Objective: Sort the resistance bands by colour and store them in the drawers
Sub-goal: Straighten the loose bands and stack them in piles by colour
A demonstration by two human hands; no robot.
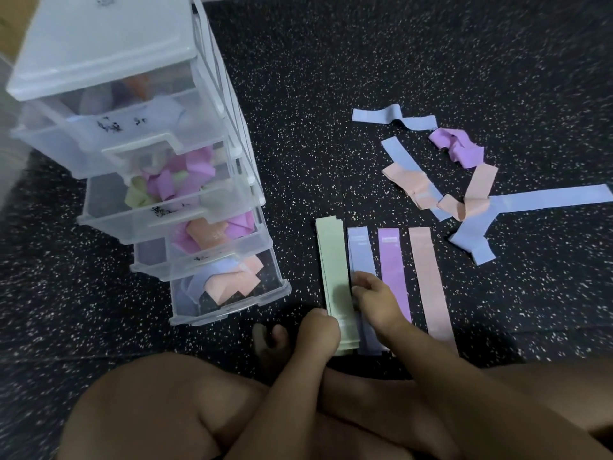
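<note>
**Squaring the sorted stacks on the floor [298, 94]**

Left hand [317, 330]: fingers curled over the near end of the green bands [332, 260]. Right hand [373, 295]: fingers pinched on the blue bands [361, 250] just beside. Ideally, align each stack's edges and lift one colour whole. Beyond lie the purple band [391, 260], pink band [428, 270], loose pile [411, 180] and open drawers [212, 313].

Mint, blue, purple, perhaps peach bands [393, 270]

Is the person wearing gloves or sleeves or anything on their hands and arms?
No. The left hand and the right hand are both bare, with no gloves, rings, watch or bracelets showing. No sleeves come into view either. From the hands up to the picture's edge there is nothing worn at all.
</note>
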